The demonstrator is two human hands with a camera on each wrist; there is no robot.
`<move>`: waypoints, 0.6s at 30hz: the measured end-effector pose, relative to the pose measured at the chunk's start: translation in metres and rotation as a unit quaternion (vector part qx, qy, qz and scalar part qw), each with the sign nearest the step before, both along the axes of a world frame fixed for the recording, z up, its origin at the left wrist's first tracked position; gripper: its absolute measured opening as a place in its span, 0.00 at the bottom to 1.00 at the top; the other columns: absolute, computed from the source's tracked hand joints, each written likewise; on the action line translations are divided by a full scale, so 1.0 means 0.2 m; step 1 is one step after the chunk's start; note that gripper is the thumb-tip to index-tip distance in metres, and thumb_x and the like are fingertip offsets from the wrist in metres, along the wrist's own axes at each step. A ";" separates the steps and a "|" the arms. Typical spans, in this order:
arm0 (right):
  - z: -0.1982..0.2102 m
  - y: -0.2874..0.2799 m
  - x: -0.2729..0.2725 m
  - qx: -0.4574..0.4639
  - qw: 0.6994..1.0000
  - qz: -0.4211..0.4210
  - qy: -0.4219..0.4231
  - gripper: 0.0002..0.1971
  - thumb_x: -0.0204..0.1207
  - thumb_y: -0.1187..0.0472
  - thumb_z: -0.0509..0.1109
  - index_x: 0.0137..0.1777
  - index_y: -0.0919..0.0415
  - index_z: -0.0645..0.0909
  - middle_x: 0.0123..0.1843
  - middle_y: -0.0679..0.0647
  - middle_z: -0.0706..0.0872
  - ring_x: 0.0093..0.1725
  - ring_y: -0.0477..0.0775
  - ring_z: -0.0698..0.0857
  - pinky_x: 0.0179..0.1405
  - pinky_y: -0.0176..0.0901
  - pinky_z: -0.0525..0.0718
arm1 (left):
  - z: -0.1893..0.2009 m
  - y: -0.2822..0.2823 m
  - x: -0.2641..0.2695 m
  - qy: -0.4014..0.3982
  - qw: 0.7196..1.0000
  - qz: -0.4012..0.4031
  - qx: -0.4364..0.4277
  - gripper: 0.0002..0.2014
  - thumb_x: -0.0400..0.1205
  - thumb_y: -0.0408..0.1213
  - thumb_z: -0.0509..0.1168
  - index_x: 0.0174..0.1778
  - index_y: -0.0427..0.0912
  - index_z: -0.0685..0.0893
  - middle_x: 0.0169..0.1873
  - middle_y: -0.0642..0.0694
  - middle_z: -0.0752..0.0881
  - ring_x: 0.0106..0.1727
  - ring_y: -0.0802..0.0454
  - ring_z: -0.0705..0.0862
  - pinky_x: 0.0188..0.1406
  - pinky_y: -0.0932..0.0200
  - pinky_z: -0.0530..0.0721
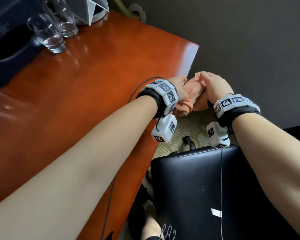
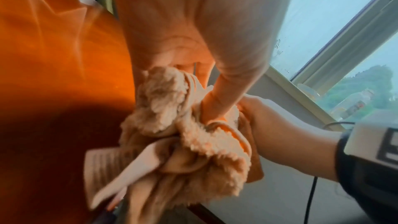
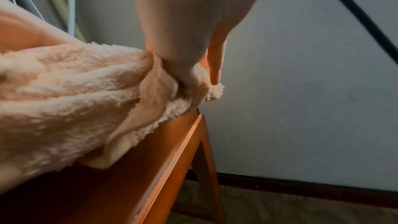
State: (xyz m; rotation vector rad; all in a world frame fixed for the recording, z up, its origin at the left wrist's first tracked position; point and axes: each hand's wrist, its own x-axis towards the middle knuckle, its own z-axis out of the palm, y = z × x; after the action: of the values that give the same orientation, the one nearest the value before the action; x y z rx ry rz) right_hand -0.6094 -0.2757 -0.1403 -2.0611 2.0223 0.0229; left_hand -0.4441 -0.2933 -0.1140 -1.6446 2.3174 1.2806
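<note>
Left grip (image 1: 177,86) and right grip (image 1: 215,85) are each clenching an end of the bunched peach cloth (image 1: 195,99), sitting at the bench (image 1: 111,75) corner, partly overhanging its edge; twisting w/ a slack hold is risking it dropping off bench.

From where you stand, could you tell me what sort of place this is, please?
Probably a hotel room: a polished wooden desk carries drinking glasses and a dark tissue box, with a black padded chair on patterned carpet.

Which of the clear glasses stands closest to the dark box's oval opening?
The front glass, nearest the person; the other glasses stand behind it, toward the white folded card.
</note>
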 end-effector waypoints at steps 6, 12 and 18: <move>0.20 -0.11 0.02 -0.116 0.990 0.054 0.060 0.23 0.74 0.72 0.62 0.69 0.62 0.71 0.65 0.64 0.76 0.58 0.69 0.77 0.50 0.59 0.79 | 0.04 -0.07 0.00 0.030 0.997 0.060 0.037 0.31 0.75 0.32 0.68 0.75 0.40 0.68 0.66 0.40 0.77 0.66 0.41 0.78 0.60 0.51 0.80; 0.30 -0.35 0.14 -0.124 0.991 0.049 0.022 0.27 0.74 0.70 0.64 0.74 0.56 0.69 0.70 0.62 0.74 0.65 0.67 0.76 0.59 0.58 0.78 | 0.11 -0.25 0.14 0.076 0.985 0.156 -0.005 0.32 0.75 0.30 0.69 0.75 0.40 0.69 0.68 0.44 0.77 0.63 0.48 0.78 0.52 0.59 0.77; 0.11 -0.30 0.18 -0.012 0.986 -0.106 -0.128 0.31 0.76 0.71 0.61 0.79 0.55 0.59 0.75 0.62 0.70 0.70 0.65 0.75 0.66 0.52 0.75 | -0.07 -0.21 0.21 -0.019 0.986 0.161 -0.037 0.29 0.77 0.40 0.68 0.74 0.43 0.70 0.67 0.40 0.78 0.66 0.39 0.78 0.65 0.50 0.77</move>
State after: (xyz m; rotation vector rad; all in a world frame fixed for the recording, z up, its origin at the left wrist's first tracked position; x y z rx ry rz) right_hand -0.5737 -0.3364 -0.1180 -1.7479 2.0717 -0.2914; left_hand -0.4021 -0.3354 -0.1280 -2.1167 2.1664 1.2056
